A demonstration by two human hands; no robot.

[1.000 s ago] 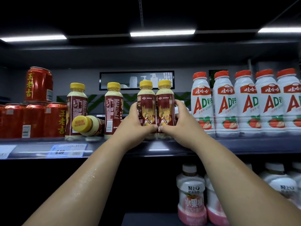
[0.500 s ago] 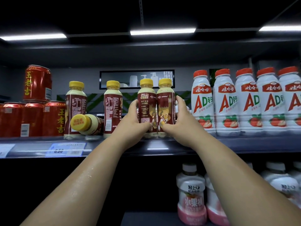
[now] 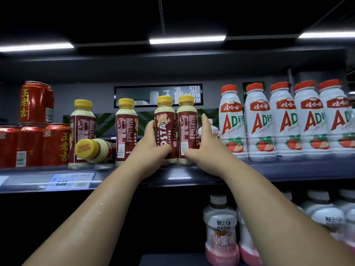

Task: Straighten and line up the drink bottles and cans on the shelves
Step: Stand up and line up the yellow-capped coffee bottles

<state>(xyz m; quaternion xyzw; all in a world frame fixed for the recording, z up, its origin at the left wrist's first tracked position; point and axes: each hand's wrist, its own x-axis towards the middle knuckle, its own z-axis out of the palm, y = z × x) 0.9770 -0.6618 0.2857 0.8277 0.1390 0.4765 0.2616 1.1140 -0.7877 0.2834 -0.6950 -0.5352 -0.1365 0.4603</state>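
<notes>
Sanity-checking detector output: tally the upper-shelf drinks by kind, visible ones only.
Red cans: 4
Yellow-capped coffee bottles: 5 (one lying down)
Red-capped white bottles: 5
Total: 14, leaving out a small bottle mostly hidden behind the right hand.

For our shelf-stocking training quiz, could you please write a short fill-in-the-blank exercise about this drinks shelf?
1. The left hand grips an upright coffee bottle whose cap is ___.
2. Left of it, the fallen bottle lies on its ___.
3. The white AD bottles have ___ caps.
4. One red can stands on ___ of the other cans.
Missing words: yellow; side; red; top.
</notes>
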